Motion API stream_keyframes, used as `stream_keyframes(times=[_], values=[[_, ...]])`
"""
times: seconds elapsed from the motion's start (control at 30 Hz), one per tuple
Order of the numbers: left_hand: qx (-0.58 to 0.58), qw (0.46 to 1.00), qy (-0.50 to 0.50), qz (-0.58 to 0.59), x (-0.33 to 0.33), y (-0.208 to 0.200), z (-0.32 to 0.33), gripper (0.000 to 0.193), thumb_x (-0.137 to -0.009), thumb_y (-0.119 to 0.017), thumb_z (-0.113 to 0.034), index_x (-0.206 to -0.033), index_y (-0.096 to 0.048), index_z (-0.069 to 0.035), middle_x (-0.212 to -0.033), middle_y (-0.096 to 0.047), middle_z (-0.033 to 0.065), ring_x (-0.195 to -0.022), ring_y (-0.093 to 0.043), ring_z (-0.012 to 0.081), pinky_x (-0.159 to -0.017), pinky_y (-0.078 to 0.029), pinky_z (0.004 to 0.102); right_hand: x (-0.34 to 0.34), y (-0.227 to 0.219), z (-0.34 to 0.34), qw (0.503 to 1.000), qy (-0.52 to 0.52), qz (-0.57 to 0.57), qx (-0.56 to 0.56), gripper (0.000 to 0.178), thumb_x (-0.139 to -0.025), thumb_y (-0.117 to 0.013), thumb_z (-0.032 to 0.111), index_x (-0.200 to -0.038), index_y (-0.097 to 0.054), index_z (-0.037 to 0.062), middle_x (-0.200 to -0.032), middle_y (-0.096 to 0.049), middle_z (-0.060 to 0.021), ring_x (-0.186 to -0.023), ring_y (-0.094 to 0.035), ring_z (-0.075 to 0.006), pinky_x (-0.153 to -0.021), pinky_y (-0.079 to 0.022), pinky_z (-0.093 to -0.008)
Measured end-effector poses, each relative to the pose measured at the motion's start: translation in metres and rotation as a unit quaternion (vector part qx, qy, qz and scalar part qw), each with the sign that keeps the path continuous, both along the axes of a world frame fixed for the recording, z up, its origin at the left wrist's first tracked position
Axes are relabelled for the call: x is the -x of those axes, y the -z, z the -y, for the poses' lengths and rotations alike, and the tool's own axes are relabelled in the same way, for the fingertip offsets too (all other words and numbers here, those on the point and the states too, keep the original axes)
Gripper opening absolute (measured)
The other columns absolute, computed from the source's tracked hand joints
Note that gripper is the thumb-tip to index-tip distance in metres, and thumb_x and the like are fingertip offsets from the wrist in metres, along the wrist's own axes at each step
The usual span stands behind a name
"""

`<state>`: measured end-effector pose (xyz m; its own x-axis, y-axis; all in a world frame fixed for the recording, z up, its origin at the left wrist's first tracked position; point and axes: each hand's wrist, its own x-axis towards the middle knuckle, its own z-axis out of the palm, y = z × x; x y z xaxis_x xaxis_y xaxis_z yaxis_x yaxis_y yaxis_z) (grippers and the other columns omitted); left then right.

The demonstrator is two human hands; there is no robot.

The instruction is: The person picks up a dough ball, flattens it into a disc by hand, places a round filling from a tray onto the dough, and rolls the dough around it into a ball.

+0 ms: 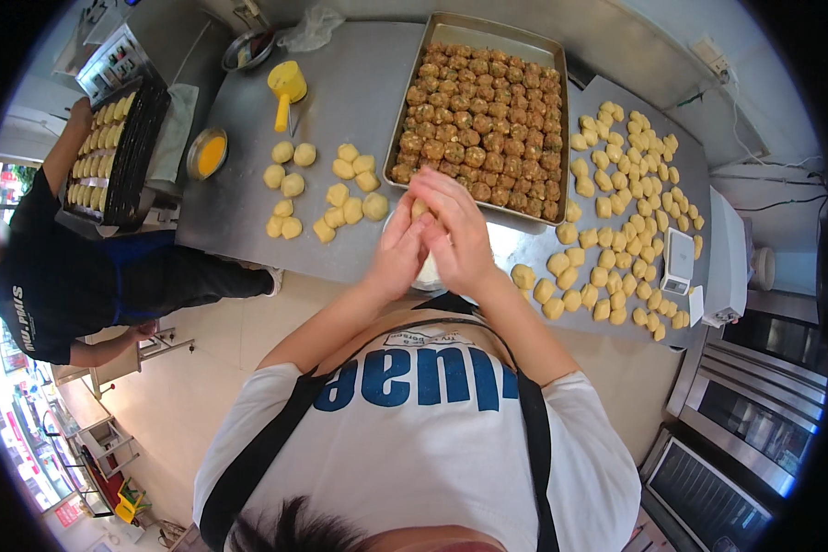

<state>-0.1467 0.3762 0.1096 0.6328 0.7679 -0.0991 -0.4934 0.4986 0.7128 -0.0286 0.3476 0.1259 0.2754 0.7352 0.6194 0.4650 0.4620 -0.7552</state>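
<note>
My left hand (397, 247) and my right hand (458, 232) are cupped together just in front of the tray, closed around a small piece of yellow dough (419, 208). The fingers cover most of the dough. Beneath my hands a white round surface (429, 274) shows in part; I cannot tell whether it is a bowl or a plate. Beyond my fingertips lies a large metal tray (499, 28) packed with rows of brown filling balls (483, 115). Many yellow dough pieces (616, 235) cover the table at right, and smaller groups of dough balls (292, 185) sit at left.
A yellow scoop (287, 83) and a metal bowl of orange liquid (210, 153) stand on the steel table (359, 78) at left. At right is a white scale (679, 256). A co-worker in black (64, 267) at far left touches a black baking tray (139, 152) of pale pastries.
</note>
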Motion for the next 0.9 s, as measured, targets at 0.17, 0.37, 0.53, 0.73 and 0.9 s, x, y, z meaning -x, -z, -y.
stream_keyframes(times=[0.17,0.37,0.53,0.73,0.9], values=[[-0.074,0.986,0.13,-0.069,0.011,0.02,-0.009,0.042,-0.103,-0.04,-0.023,-0.141,-0.036,-0.005,-0.139,-0.046,0.01,-0.128,-0.048,0.0227,-0.108,-0.039,0.0372,-0.018,0.022,0.003,0.992,-0.066,0.104,-0.03,0.027,-0.087,-0.053,0.018,-0.105,-0.067,0.0025,-0.102,-0.068,-0.016,-0.103,-0.066,-0.0337,-0.105,-0.037,-0.0512],[0.26,0.959,0.098,0.052,0.016,0.03,-0.037,0.045,-0.102,-0.041,-0.039,-0.132,-0.046,-0.006,-0.129,-0.053,0.0092,-0.121,-0.053,0.0248,-0.102,-0.043,0.0404,0.011,0.024,-0.002,0.977,-0.03,0.201,0.069,0.04,-0.085,-0.063,0.03,-0.114,-0.064,0.0036,-0.117,-0.065,-0.0119,-0.121,-0.056,-0.0294,-0.11,-0.028,-0.0548],[0.313,0.947,0.017,-0.068,0.019,0.066,-0.028,0.048,-0.1,-0.04,-0.046,-0.126,-0.051,-0.006,-0.121,-0.057,0.0088,-0.115,-0.055,0.0255,-0.098,-0.046,0.0423,0.019,0.082,-0.009,0.957,-0.08,0.274,0.048,0.041,-0.086,-0.063,0.025,-0.125,-0.061,0.0121,-0.14,-0.051,-0.0111,-0.137,-0.04,-0.0301,-0.113,-0.023,-0.0553],[0.381,0.924,0.006,-0.005,0.105,0.176,-0.071,0.047,-0.1,-0.04,-0.051,-0.112,-0.058,-0.009,-0.102,-0.062,0.006,-0.096,-0.06,0.0237,-0.084,-0.05,0.0424,0.013,0.114,0.016,0.918,0.007,0.226,0.326,0.049,-0.086,-0.057,0.025,-0.131,-0.056,0.0081,-0.141,-0.047,-0.0226,-0.133,-0.041,-0.0374,-0.112,-0.029,-0.0472],[0.153,0.929,-0.277,-0.19,0.176,0.183,-0.154,0.038,-0.097,-0.05,-0.042,-0.111,-0.054,-0.006,-0.102,-0.06,0.0067,-0.093,-0.058,0.0233,-0.079,-0.049,0.0372,-0.093,0.173,0.105,0.87,0.195,0.315,0.326,0.027,-0.082,-0.065,0.015,-0.106,-0.064,0.0029,-0.113,-0.063,-0.0197,-0.104,-0.059,-0.0362,-0.091,-0.047,-0.0446]])
